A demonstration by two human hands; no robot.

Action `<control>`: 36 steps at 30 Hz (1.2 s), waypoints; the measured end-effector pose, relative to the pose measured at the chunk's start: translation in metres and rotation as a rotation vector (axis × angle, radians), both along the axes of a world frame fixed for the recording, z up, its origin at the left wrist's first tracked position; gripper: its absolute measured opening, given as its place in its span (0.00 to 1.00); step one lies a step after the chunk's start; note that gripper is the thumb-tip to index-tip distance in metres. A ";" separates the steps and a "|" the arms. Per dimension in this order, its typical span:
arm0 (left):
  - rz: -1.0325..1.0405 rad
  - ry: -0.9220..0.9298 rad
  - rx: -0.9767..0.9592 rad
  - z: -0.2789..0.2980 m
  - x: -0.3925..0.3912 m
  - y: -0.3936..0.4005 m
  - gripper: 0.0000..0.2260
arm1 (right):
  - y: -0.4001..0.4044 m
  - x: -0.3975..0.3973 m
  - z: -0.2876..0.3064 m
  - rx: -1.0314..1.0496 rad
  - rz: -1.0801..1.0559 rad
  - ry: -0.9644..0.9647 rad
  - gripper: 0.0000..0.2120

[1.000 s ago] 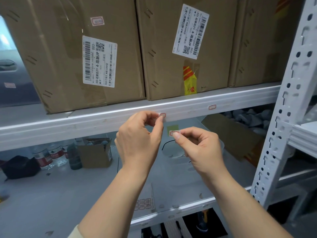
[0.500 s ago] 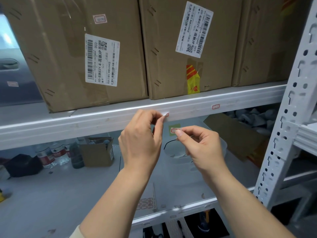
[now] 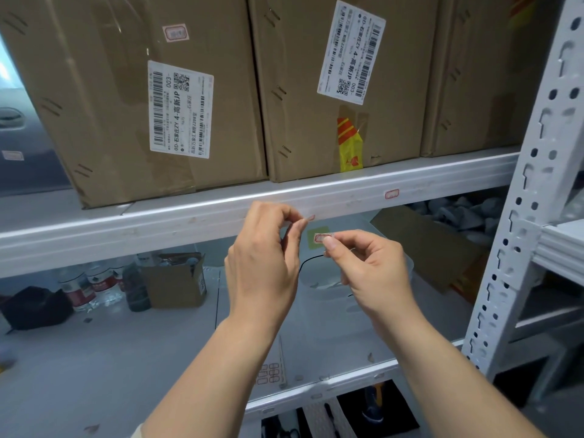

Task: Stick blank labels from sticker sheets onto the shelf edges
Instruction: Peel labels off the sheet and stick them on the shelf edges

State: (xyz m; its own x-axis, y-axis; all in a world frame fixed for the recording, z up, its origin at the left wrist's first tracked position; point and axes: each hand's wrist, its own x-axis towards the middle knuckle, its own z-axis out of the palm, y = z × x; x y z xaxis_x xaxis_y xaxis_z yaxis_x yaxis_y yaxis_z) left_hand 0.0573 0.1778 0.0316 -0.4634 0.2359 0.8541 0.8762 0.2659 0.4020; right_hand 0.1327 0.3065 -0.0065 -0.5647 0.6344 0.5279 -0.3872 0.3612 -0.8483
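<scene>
My left hand (image 3: 265,254) pinches a small red-bordered blank label (image 3: 311,217) at its fingertips, just in front of the white shelf edge (image 3: 189,222). Just below it, my right hand (image 3: 366,263) pinches another red-bordered label (image 3: 321,238) between thumb and forefinger. One label (image 3: 392,194) sits stuck on the shelf edge further right. A sticker sheet (image 3: 268,373) with several labels lies on the lower shelf near its front edge.
Three cardboard boxes (image 3: 142,99) with barcode sheets stand on the upper shelf. A perforated white upright (image 3: 531,200) rises at the right. On the lower shelf are water bottles (image 3: 94,286), a small carton (image 3: 177,282), a black bag (image 3: 34,308) and a clear tub (image 3: 316,279).
Both hands have stayed close together at the shelf edge. The label in my left fingertips has turned more edge-on and shows less. The view has shifted slightly.
</scene>
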 end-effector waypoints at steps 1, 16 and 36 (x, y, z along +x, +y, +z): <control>-0.035 -0.028 0.014 0.000 0.000 0.000 0.03 | 0.000 0.001 0.000 -0.004 0.003 0.001 0.03; -0.321 -0.381 0.091 -0.006 0.007 -0.015 0.06 | -0.016 0.006 0.016 0.100 -0.052 0.074 0.06; -0.237 -0.159 -0.006 -0.009 0.003 -0.018 0.08 | -0.016 0.014 0.017 0.227 -0.137 -0.054 0.03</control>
